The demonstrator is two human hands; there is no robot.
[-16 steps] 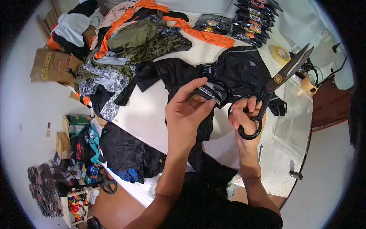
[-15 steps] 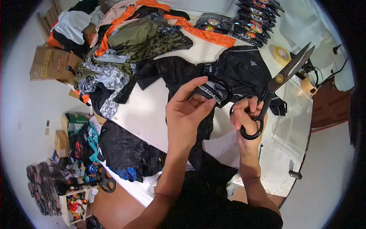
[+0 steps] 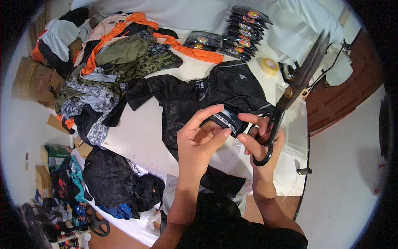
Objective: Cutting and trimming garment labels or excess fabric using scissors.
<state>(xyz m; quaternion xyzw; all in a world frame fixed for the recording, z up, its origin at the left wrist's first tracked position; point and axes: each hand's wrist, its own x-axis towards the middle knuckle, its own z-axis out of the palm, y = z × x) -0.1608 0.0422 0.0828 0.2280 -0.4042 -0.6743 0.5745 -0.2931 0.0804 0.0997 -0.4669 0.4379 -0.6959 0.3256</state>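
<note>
A black garment [image 3: 238, 85] with thin grey piping lies spread over the white table. My left hand [image 3: 197, 137] is closed on a raised part of it, pinching a dark band [image 3: 226, 119] with pale print between thumb and fingers. Close to the other end of that band is my right hand [image 3: 263, 145], its thumb and forefinger apart beside the cloth; whether they touch it I cannot tell. Large black-handled scissors [image 3: 289, 92] hang on the right hand's fingers. Their blades point up and away to the right, well off the garment.
Clothes in camouflage, olive and orange [image 3: 124, 54] heap at the far left by a cardboard box [image 3: 35, 83]. Packaged black items [image 3: 244, 33] stack at the back, near a tape roll [image 3: 269, 66]. More dark clothing [image 3: 118, 178] lies at the lower left. The table's right edge [image 3: 307, 145] curves past my right arm.
My right hand has come nearer the band, its thumb and forefinger spreading toward it. The scissors' blades look closer together. The whole view has shifted, so the table's things sit further left.
</note>
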